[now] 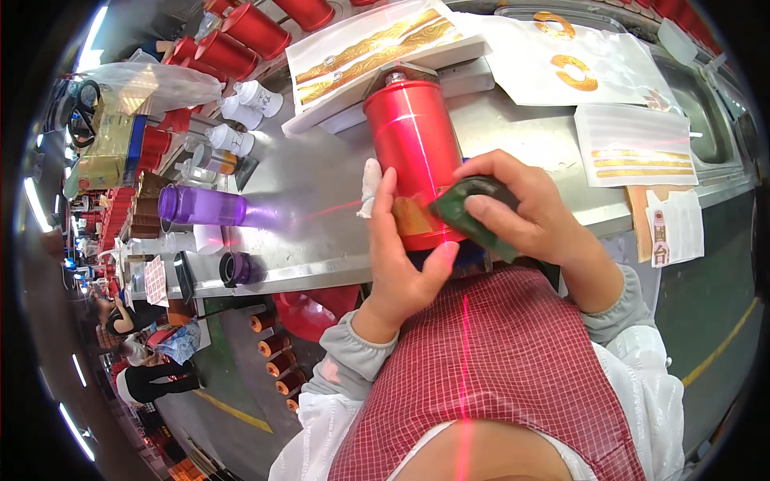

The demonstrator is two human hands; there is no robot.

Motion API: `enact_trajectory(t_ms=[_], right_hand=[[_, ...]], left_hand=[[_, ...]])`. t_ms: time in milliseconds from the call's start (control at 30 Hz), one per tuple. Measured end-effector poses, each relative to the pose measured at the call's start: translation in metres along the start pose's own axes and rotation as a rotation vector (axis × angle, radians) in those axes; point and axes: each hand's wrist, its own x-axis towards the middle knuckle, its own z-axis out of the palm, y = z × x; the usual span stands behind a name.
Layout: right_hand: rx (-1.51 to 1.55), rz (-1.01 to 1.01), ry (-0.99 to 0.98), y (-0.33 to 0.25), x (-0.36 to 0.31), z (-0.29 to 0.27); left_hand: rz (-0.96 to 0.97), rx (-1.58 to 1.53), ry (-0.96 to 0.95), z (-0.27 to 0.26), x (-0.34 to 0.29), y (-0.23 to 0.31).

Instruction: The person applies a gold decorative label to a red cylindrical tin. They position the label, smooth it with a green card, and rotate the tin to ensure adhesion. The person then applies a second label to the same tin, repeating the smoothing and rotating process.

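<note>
A glossy red cylinder (413, 128) lies lengthwise before me over the metal bench, its far end against a metal fitting. Near its close end a gold patterned decal (413, 215) sits on the red surface. My left hand (405, 268) holds the cylinder's near left side, fingers along it and thumb by the base. In my right hand (521, 208) is a dark green flat pad (473, 210), gripped between thumb and fingers and pressed on the cylinder beside the decal. Whether the pad is stiff or soft I cannot tell. A small white wrapped roll (370, 186) stands just left of the cylinder.
Gold decal sheets (373, 52) lie behind the cylinder; more sheets (638, 144) lie right, near a sink (710, 120). A purple bottle (204, 207), its cap (235, 269) and white bottles (231, 139) stand left. Red cylinders (257, 30) line the back. Other people (152, 385) are far left.
</note>
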Motion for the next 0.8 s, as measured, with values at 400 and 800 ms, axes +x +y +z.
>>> enact_trajectory(t_ms=[400, 800], right_hand=[[-0.553, -0.276, 0.001, 0.015, -0.017, 0.017], [-0.368, -0.172, -0.013, 0.017, -0.025, 0.005]], left_hand=[[-0.073, -0.249, 0.104, 0.008, -0.003, -0.009], [-0.146, -0.605, 0.161, 0.008, -0.001, -0.014]])
